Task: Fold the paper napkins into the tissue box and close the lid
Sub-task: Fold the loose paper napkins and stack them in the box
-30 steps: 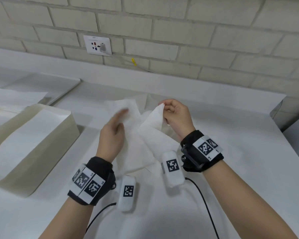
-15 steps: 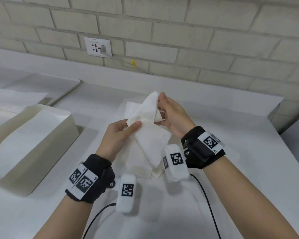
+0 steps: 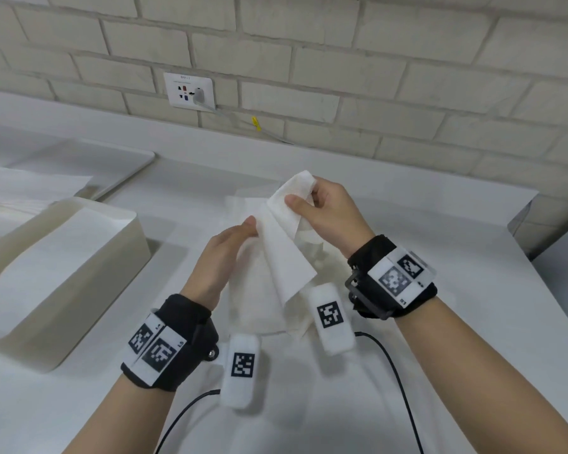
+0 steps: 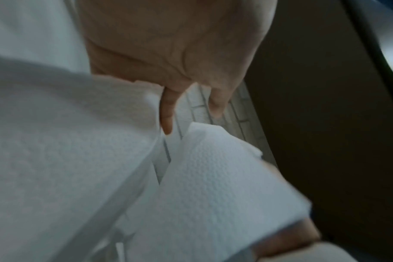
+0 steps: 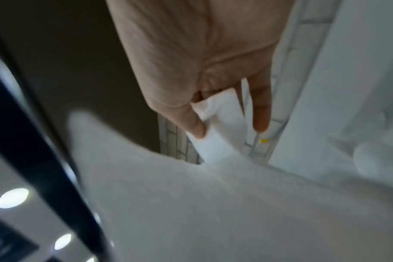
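Note:
A white paper napkin point(image 3: 284, 244) hangs in the air over the table's middle, held by both hands. My right hand point(image 3: 322, 211) pinches its upper corner between thumb and fingers; the right wrist view shows that pinch on the napkin point(image 5: 215, 120). My left hand point(image 3: 225, 247) holds the napkin's left edge lower down, fingers curled behind the sheet; in the left wrist view the napkin point(image 4: 213, 177) covers most of the fingers. More napkins point(image 3: 259, 309) lie flat on the table under the hands. The cream tissue box point(image 3: 89, 290) stands open at left with a napkin point(image 3: 43, 270) laid inside.
A flat white lid or tray point(image 3: 89, 165) lies at the back left with loose paper point(image 3: 30, 185) beside it. A wall socket point(image 3: 189, 91) sits on the brick wall. Black cables point(image 3: 397, 378) run from the wrists across the white table point(image 3: 440, 208).
Both hands have come together on the napkin and lifted it. The right hand rose slightly with the corner; the left hand shifted from reaching under the sheet to holding its edge.

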A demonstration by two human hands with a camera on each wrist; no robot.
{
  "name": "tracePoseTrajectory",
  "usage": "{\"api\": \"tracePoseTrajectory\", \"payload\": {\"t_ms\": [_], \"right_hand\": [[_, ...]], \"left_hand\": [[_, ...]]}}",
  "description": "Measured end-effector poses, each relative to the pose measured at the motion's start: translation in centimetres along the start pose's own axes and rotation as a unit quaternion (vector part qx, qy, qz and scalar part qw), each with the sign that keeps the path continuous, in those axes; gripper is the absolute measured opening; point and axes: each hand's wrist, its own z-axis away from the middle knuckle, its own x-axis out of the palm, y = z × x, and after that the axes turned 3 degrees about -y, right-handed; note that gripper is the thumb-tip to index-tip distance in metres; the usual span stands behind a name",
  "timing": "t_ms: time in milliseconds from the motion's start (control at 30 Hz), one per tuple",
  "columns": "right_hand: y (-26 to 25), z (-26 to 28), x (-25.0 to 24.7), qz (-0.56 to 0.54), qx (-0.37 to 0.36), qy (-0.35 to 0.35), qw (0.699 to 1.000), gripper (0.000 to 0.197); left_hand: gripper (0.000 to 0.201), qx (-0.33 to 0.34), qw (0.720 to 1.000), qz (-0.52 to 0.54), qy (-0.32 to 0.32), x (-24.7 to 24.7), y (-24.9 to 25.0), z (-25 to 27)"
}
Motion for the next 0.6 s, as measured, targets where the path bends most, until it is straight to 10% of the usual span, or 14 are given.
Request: {"api": "tracePoseTrajectory", "payload": {"t_ms": [233,333,600], "right_hand": [[-1.7,0.5,0.5,0.197,-0.069,0.005,0.978,0.040],[-2.0,0.5,0.3,0.205,-0.075,-0.009,0.976,0.034],[-1.7,0.3,-2.8,-0.053,-0.049,-0.051,0.996,0.008]], "left_hand": [[0.068,0.022,0.988,-0.145,-0.037,1.5,1.4,1.3],[0.039,-0.006,0.991,-0.120,-0.051,1.7,1.4,1.4],[0.018,-0.060,0.995,0.063,-0.054,-0.8,1.8,0.9]]}}
